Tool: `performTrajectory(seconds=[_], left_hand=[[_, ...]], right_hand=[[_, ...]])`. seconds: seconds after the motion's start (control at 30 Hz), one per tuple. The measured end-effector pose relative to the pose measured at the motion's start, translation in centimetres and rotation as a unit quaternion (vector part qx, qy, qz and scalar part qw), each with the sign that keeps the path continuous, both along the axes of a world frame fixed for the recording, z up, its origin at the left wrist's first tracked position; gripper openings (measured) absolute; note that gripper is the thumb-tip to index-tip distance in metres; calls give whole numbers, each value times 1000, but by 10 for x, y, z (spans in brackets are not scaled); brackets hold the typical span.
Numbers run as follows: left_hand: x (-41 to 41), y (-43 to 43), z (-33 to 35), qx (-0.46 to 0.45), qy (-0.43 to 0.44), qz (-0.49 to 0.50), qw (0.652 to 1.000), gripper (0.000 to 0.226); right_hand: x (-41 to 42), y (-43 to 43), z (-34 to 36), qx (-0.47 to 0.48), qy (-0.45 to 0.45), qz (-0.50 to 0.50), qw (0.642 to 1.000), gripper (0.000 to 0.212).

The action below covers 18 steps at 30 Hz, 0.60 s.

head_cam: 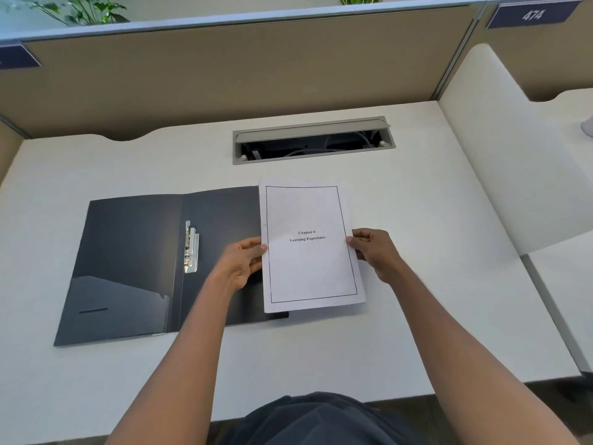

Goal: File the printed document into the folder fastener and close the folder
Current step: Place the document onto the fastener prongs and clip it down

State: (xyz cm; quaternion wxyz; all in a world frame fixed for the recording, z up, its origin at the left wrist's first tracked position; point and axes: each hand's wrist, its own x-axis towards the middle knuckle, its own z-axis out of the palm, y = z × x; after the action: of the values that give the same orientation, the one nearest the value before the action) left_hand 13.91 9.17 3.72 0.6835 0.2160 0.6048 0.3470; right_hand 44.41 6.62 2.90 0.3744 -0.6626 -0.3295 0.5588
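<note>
A dark grey folder [128, 261] lies open and flat on the white desk. Its metal fastener [191, 247] sits just right of the spine fold, bare of paper. A white printed document [309, 261] with a black border and the title "Chapter 6 Learning Experience" is held over the folder's right edge, partly past it. My left hand [240, 263] grips the document's left edge. My right hand [373, 252] pinches its right edge. The folder's right half is mostly hidden by my left arm and the paper.
The white desk [401, 332] has an open grey cable tray [313, 141] set into it behind the document. Tan partition walls close the back and left. A white curved divider [500, 146] stands at the right. Plants show above the partition.
</note>
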Motion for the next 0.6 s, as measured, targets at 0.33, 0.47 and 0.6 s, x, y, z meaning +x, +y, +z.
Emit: performTrajectory(seconds=[0.33,0.47,0.6], left_hand=[[-76,-7,11,49,84,-10,995,19],[-111,-7,15,115,154,-3,981,24],[-154,-2,13,191,336,-29,922,35]], right_hand=[[-64,7,-7,-23,91,9,995,25],[-84,6,-6,-19,102,7,995,12],[-100,9,-8,-26,98,-5,995,12]])
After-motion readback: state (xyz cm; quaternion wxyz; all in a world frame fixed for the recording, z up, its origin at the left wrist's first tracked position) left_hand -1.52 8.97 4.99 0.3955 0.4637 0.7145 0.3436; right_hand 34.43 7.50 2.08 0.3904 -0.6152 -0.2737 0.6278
